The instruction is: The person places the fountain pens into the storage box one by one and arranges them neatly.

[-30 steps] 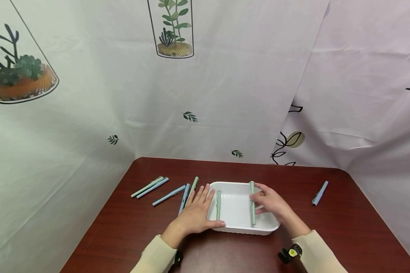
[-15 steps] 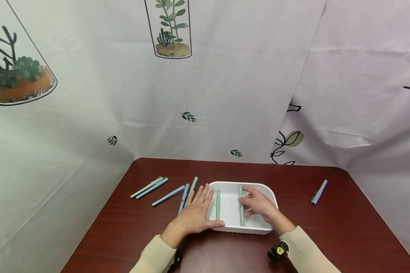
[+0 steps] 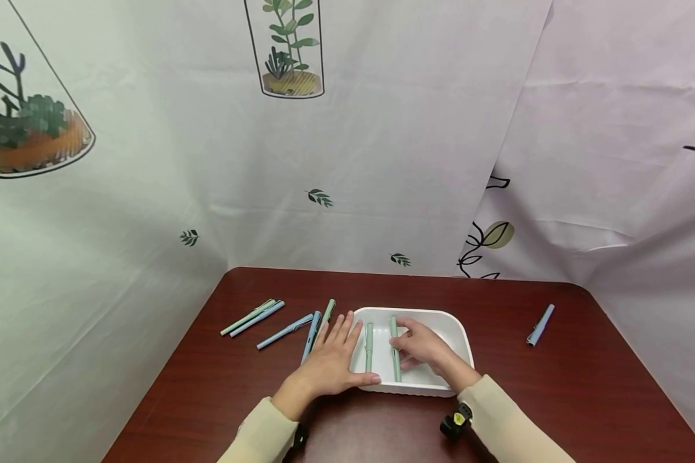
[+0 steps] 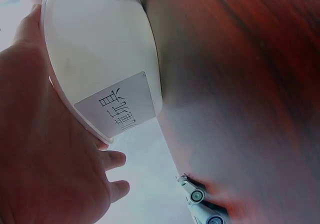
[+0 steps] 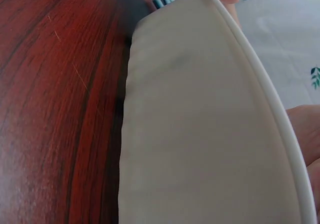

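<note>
A white plastic tray sits on the table in the head view. My left hand rests on its left side with fingers spread, the thumb lying over the front rim. Inside the tray, my right hand pinches a light green pen, held lengthwise front to back. Left of that, another green pen lies along the tray's left wall. The left wrist view shows the tray's labelled outer wall beside my palm. In the right wrist view the outer wall hides the held pen and most of my fingers.
Left of the tray lie several loose pens: a green pen and a blue pen by my fingers, another blue pen, and a green-and-blue pair. One blue pen lies far right. A printed cloth hangs behind the table.
My right hand has moved left across the tray with the green pen, bringing it closer to the pen at the left wall. The left hand has stayed in place.
</note>
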`<state>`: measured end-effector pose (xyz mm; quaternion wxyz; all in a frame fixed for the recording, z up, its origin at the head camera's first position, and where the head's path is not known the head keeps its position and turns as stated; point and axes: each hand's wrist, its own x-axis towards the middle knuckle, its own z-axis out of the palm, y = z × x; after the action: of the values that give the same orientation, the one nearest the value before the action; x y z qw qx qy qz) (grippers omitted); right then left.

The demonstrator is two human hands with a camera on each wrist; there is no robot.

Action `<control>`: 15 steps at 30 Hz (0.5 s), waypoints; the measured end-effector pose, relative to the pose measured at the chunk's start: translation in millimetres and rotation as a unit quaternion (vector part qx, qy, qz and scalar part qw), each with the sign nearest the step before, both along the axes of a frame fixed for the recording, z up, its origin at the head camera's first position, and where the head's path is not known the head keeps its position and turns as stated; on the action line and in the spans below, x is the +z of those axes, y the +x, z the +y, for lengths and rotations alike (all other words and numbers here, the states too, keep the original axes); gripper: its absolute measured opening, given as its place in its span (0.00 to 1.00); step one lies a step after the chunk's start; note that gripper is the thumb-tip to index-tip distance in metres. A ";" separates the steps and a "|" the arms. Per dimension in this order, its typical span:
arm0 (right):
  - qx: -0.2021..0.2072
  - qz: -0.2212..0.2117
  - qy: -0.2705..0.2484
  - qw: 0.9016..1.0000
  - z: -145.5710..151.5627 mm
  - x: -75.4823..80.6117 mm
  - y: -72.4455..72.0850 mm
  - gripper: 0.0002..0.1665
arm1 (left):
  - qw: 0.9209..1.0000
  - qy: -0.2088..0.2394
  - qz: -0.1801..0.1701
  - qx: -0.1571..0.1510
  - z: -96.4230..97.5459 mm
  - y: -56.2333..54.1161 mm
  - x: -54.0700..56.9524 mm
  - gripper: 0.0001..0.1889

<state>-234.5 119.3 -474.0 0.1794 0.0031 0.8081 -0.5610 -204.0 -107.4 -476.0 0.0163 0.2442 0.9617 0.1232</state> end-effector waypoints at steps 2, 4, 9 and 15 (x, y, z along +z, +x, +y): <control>0.002 0.000 0.006 1.000 -3.1 -1.2 -1.2 0.33 | 1.000 -0.002 0.002 0.000 -0.1 -0.1 0.1 0.60; 0.005 -0.002 0.009 1.000 -5.8 -2.5 -2.4 0.33 | 1.000 -0.005 0.003 -0.001 -0.2 -0.3 0.3 0.60; 0.016 -0.008 0.013 1.000 -11.8 -4.9 -5.7 0.33 | 1.000 -0.002 0.000 -0.003 -0.3 -1.1 0.2 0.60; 0.021 -0.022 0.024 0.999 -17.6 -5.5 -7.8 0.32 | 1.000 0.001 -0.009 -0.001 -0.7 -1.0 0.0 0.59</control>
<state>-242.3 101.7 -479.5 0.2090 0.0026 0.8171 -0.5373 -205.0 -108.0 -476.0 0.0245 0.2441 0.9612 0.1262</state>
